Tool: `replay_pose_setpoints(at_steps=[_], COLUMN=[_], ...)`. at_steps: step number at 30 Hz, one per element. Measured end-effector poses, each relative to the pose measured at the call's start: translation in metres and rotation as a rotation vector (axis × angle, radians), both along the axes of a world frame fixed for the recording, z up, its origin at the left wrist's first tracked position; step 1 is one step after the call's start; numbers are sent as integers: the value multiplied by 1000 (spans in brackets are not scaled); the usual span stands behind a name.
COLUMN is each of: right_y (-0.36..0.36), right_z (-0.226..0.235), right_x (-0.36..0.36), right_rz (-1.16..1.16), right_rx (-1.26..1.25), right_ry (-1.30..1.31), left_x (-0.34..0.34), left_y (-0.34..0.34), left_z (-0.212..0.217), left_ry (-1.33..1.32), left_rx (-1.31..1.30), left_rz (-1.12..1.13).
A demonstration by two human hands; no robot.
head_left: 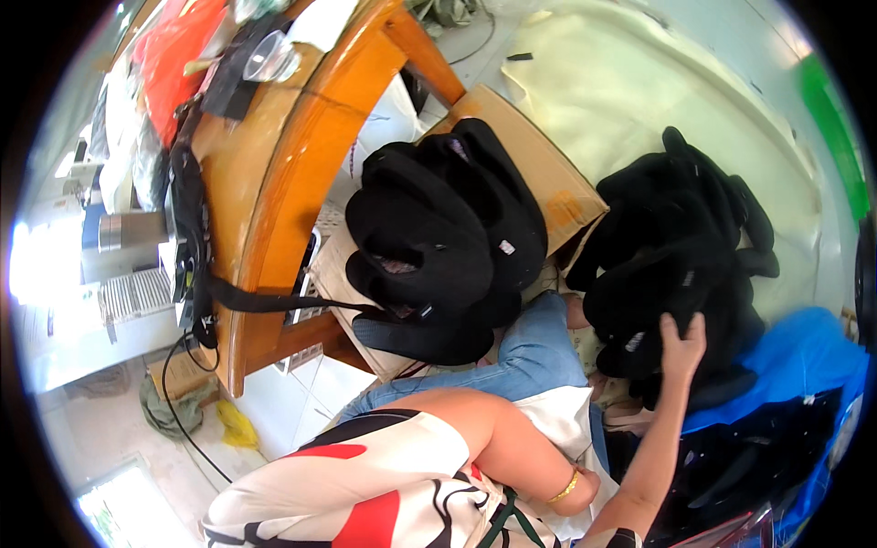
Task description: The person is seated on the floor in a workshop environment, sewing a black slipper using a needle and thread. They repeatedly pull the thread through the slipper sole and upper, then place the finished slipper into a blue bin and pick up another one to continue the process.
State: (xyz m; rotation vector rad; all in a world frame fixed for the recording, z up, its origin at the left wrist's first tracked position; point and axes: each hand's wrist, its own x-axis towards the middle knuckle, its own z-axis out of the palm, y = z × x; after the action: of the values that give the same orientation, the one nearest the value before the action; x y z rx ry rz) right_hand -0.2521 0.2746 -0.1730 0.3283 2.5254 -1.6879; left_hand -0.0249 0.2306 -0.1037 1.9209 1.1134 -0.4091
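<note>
My right hand (683, 345) reaches into a pile of soft black fabric pieces (667, 228), rounded like slippers, on the right. Its thumb and a finger press onto one black piece (639, 342) near the pile's lower edge; the other fingers are hidden. My left hand (589, 482) is low over my lap beside white cloth (559, 416), a gold bracelet (565, 486) at its wrist. Its fingers are hidden. Ahead of my knees, a second heap of black slipper-like pieces (429, 237), some with small pale labels, lies on a cardboard box (534, 173).
A wooden table (265, 210) stands on the left, with a red plastic bag (183, 59) and a clear cup (272, 59) on it. A black strap (274, 300) runs from it to the heap. Pale sheeting (585, 91) covers the floor beyond. A blue bag (804, 352) lies at right.
</note>
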Motion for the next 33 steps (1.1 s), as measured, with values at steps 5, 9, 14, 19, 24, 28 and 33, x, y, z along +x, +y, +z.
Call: replay_pose_setpoints(at_steps=[5, 9, 14, 19, 24, 28, 33], right_y=[-84, -202, -292, -337, -303, -240, -141], right_z=[177, 250, 218, 132, 120, 137, -8], right_x=[-51, -39, 6, 54, 55, 6, -40], right_rz=[335, 726, 1055, 933, 1035, 917, -104], right_rx=[-178, -126, 197, 462, 329, 121, -493], right_ry=[37, 46, 481, 434, 587, 513, -364], left_x=[-11, -17, -14, -8, -20, -21, -46], left_y=[-4, -13, -24, -35, -35, -29, -42], left_z=[8, 12, 15, 17, 9, 7, 25], left_ry=[16, 32, 2, -1, 44, 12, -151], left_rx=[13, -15, -21, -17, 9, -13, 62], left_rz=[165, 270, 351, 302, 196, 165, 263])
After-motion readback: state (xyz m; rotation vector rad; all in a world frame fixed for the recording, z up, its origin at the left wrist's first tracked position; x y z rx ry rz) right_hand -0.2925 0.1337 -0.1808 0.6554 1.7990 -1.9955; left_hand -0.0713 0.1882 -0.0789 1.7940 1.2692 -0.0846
